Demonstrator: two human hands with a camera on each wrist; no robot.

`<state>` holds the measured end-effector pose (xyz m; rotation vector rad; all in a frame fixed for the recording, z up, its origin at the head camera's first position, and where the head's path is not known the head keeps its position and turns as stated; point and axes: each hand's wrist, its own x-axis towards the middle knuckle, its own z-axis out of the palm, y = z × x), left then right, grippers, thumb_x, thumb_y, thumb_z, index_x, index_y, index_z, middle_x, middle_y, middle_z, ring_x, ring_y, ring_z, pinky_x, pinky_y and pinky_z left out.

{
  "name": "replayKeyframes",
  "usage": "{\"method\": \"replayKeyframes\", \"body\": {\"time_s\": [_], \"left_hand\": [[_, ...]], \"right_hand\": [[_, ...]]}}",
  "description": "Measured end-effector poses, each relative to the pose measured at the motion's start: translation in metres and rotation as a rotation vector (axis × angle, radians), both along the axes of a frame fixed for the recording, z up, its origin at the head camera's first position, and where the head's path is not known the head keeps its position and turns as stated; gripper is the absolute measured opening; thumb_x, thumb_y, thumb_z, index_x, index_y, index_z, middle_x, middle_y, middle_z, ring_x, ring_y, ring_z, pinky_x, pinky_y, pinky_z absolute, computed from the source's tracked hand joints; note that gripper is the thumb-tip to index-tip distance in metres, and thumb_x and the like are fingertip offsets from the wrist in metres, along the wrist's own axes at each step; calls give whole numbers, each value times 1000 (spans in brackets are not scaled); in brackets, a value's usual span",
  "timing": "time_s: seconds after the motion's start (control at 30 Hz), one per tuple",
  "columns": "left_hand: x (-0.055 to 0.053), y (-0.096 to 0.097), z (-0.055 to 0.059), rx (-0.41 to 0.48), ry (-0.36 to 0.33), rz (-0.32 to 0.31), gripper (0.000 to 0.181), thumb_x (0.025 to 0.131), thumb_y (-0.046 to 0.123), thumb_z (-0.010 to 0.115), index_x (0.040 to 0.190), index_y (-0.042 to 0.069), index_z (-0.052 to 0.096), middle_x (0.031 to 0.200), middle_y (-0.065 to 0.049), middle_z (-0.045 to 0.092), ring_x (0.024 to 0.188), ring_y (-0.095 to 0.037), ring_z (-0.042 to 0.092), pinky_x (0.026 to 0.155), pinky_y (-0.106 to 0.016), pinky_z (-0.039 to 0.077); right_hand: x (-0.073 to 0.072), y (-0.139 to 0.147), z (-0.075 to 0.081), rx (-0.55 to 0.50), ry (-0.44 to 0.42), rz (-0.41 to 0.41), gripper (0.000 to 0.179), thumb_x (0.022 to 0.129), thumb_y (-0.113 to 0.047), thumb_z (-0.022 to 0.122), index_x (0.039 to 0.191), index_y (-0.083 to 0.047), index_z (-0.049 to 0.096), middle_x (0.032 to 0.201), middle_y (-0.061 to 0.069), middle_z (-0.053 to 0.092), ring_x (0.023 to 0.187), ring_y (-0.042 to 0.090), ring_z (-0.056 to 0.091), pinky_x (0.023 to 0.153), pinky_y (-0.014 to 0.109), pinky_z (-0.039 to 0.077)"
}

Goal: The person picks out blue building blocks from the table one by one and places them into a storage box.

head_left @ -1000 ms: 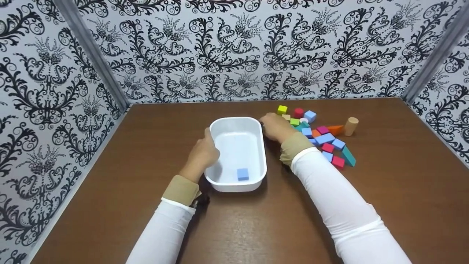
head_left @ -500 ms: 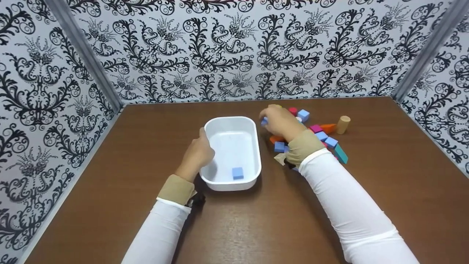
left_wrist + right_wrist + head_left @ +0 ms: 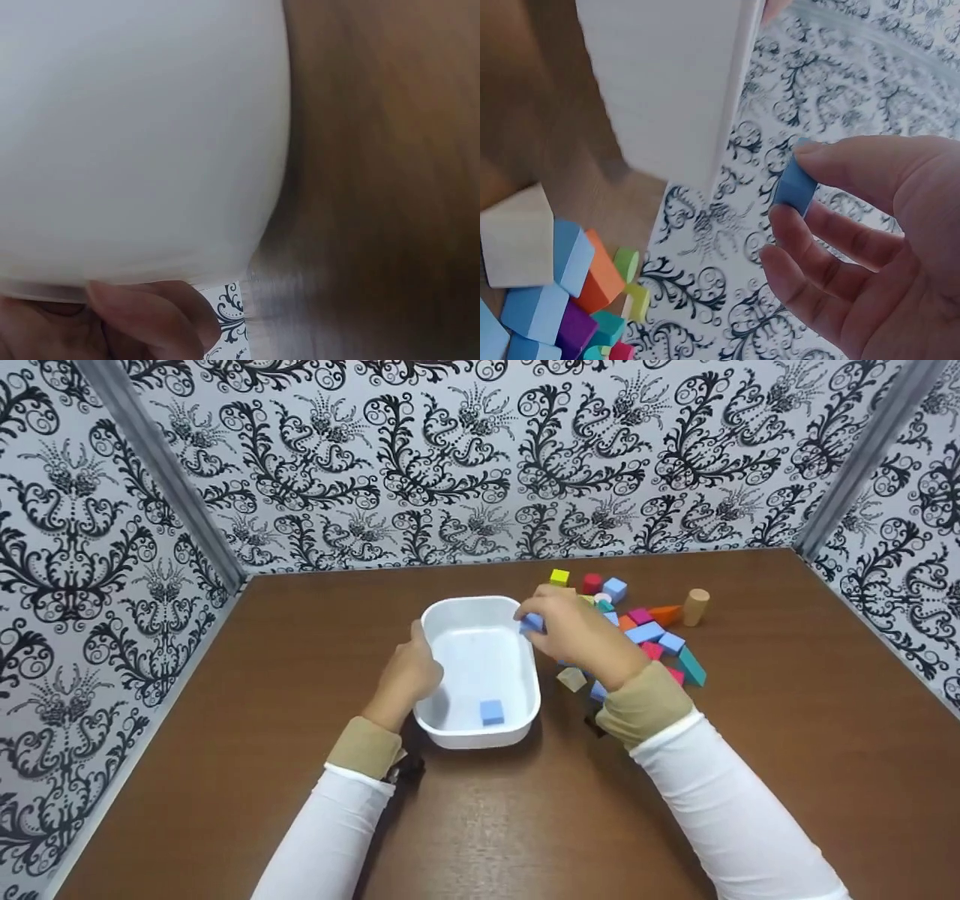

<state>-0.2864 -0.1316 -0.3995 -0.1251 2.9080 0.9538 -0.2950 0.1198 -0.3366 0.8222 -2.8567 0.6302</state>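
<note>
My right hand (image 3: 566,626) pinches a blue block (image 3: 796,184) between thumb and fingers, over the right rim of a white plastic tub (image 3: 480,739). In the right wrist view the block is held up beside the tub's outer wall (image 3: 664,82). The left hand (image 3: 410,671) grips the tub's left rim, and in the left wrist view its fingers (image 3: 142,315) curl at the edge of the rim. Inside the tub, near its front wall, lies another blue block (image 3: 491,712).
Right of the tub lies a loose heap of coloured blocks, among them a teal block (image 3: 691,666), a yellow cube (image 3: 559,577) and a plain wood piece (image 3: 572,679). A wooden cylinder (image 3: 695,607) stands at the heap's far right. Patterned walls (image 3: 480,465) bound the brown table (image 3: 480,825).
My right hand has picked a blue block from the heap and brought it left to the tub's rim. The left hand keeps its grip on the tub.
</note>
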Motion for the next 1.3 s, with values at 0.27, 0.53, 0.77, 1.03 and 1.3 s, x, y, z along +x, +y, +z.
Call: {"method": "replayKeyframes", "body": {"time_s": [0.27,0.53,0.77,1.03,1.3], "left_hand": [[-1,8,-1,31,-14,-2,85,98,4,49,170,1,4,149,-34,54,130,-43,60,105,-56,51],[0,10,-2,26,5,-12,85,96,3,49,169,0,6,148,-35,55,132,-44,60,106,-56,51],[-1,9,-3,21,3,11,85,96,3,51,170,2,8,147,-34,56,129,-43,61,107,-56,50],[0,10,-3,23,3,10,85,96,3,51,170,1,8,146,-35,55,129,-44,61,108,-56,50],[0,9,-2,21,3,-17,87,95,1,51,169,1,6,139,-35,61,115,-43,69,91,-54,60]], "right_hand": [[21,-4,-2,-4,44,32,27,98,-13,77,124,-5,79,116,13,68,107,28,65,99,41,57],[29,-8,1,13,37,29,27,97,-14,79,124,-7,79,116,11,67,105,26,66,98,38,58],[27,-18,-14,29,58,80,26,98,-11,77,123,-6,79,111,11,66,97,26,67,89,37,59],[20,-29,-38,15,90,135,28,97,-2,75,125,-6,79,112,12,67,102,27,70,94,37,59],[15,-32,-51,33,77,144,31,95,-6,79,126,-8,79,112,12,70,102,27,72,95,38,60]]}}
